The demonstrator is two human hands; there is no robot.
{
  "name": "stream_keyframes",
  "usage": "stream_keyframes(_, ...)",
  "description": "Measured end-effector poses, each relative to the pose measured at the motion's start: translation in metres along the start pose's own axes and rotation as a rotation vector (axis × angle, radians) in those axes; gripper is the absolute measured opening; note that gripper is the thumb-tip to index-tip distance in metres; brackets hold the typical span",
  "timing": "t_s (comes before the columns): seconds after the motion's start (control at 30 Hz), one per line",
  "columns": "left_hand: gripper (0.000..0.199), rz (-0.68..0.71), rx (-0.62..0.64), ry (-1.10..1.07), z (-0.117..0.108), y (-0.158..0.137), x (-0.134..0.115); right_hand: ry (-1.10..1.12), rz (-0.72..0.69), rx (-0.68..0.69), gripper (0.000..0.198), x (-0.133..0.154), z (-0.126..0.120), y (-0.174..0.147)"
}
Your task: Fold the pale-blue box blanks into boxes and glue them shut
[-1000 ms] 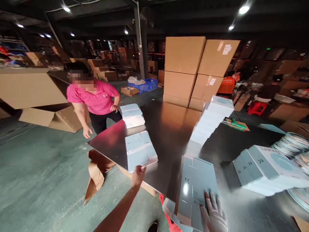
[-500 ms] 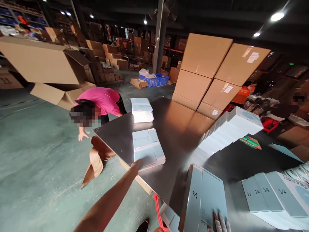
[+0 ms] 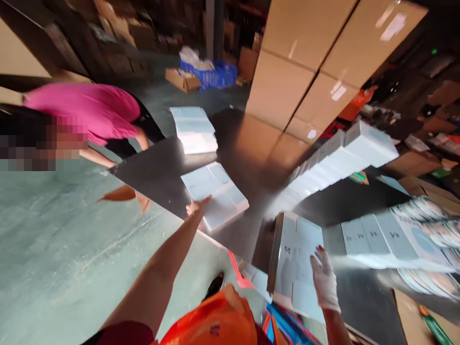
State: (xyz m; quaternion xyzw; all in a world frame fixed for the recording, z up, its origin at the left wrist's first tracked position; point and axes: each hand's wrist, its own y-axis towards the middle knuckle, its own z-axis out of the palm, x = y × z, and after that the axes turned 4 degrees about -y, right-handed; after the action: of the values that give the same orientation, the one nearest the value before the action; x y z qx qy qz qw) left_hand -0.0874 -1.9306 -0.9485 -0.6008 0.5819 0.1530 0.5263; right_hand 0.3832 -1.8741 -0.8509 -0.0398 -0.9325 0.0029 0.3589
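My left hand [image 3: 197,207] grips the near left edge of a low stack of pale blue flat boxes [image 3: 224,196], one finger stretched over the top. My right hand [image 3: 324,278], in a white glove with bare fingertips, rests with fingers apart along the right edge of another pale blue box pile [image 3: 296,258]. That pile lies close to my body and shows a small dark squiggle mark. Behind the left stack sits a further stack of pale boxes [image 3: 196,132].
Large brown cartons [image 3: 280,91] rise at the table's far side. A leaning row of white boxes [image 3: 330,163] runs right, with marked boxes [image 3: 381,239] nearer. Left, a person in a pink shirt [image 3: 86,108] bends beside the dark table [image 3: 147,177]. Blue crates [image 3: 215,76] stand behind.
My view has tilted down. The left stack's top now sits turned at an angle, my left hand at its edge. My right hand has moved up along the near pile's right side.
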Motion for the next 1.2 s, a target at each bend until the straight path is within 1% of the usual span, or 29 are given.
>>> stream_keyframes(0.13,0.040,-0.090,0.002,0.088,0.004,-0.002,0.027,0.204,-0.021,0.040,0.062,0.005,0.031,-0.006)
stream_keyframes(0.23,0.040,-0.116,0.009,0.052,0.003,-0.016,0.039,0.326,-0.019,0.098,0.060,0.013,0.049,-0.018)
stream_keyframes(0.37,0.039,-0.144,0.024,-0.076,-0.006,-0.059,0.063,0.432,-0.023,0.203,0.066,0.035,0.065,-0.049)
stream_keyframes(0.47,0.043,-0.220,0.030,-0.210,-0.015,-0.093,0.090,0.451,0.008,0.347,0.062,0.046,0.073,-0.081)
stream_keyframes(0.53,0.039,-0.273,0.109,-0.340,-0.020,-0.106,0.106,0.446,0.035,0.473,0.059,0.045,0.079,-0.103)
stream_keyframes(0.6,0.032,-0.312,0.230,-0.475,-0.026,-0.110,0.116,0.436,0.066,0.583,0.063,0.039,0.085,-0.123)
stream_keyframes(0.67,0.026,-0.351,0.337,-0.580,-0.032,-0.109,0.122,0.429,0.107,0.653,0.069,0.031,0.089,-0.139)
stream_keyframes(0.73,0.023,-0.393,0.400,-0.645,-0.039,-0.107,0.125,0.424,0.148,0.686,0.070,0.022,0.091,-0.152)
stream_keyframes(0.83,0.021,-0.423,0.419,-0.696,-0.049,-0.106,0.131,0.425,0.194,0.677,0.058,0.007,0.087,-0.165)
stream_keyframes(0.93,0.016,-0.426,0.415,-0.692,-0.060,-0.110,0.136,0.454,0.241,0.614,0.050,-0.015,0.076,-0.172)
stream_keyframes(1.0,0.012,-0.427,0.406,-0.647,-0.071,-0.114,0.140,0.488,0.279,0.551,0.052,-0.037,0.063,-0.177)
stream_keyframes(1.1,0.011,-0.402,0.377,-0.523,-0.097,-0.124,0.142,0.545,0.343,0.455,0.053,-0.082,0.042,-0.193)
stream_keyframes(1.17,0.011,-0.367,0.385,-0.404,-0.117,-0.134,0.139,0.582,0.392,0.400,0.044,-0.115,0.029,-0.209)
stream_keyframes(1.2,0.015,-0.345,0.407,-0.330,-0.125,-0.141,0.136,0.602,0.418,0.369,0.039,-0.131,0.023,-0.218)
